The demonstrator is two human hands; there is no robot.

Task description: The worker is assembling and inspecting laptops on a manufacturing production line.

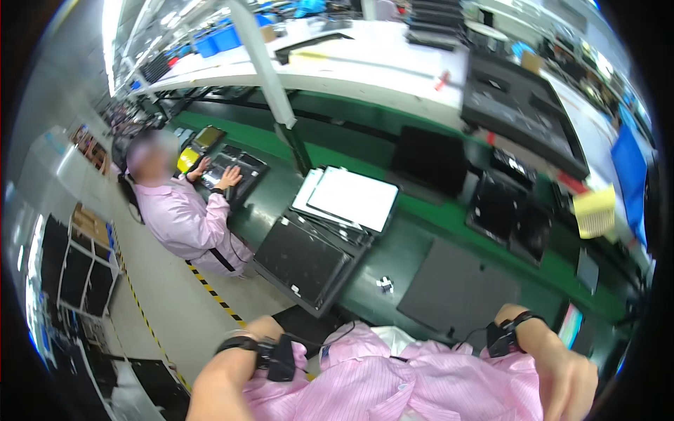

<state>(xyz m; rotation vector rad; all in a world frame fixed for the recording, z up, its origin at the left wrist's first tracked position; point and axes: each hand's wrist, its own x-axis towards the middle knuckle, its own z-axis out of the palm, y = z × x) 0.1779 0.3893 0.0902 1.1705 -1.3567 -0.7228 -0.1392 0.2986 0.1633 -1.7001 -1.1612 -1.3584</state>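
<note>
My right hand at lower right, fingers loose, empty — resting on my pink smock. Left hand's out of frame, can't tell its state. Nearest work: dark grey panel on the green tabletop, mid-frame. Looks like between units; next move needs a reach fwd.

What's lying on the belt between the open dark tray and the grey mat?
In the head view, one small black-and-white part lies between the dark tray and the grey mat; otherwise bare green belt.
</note>
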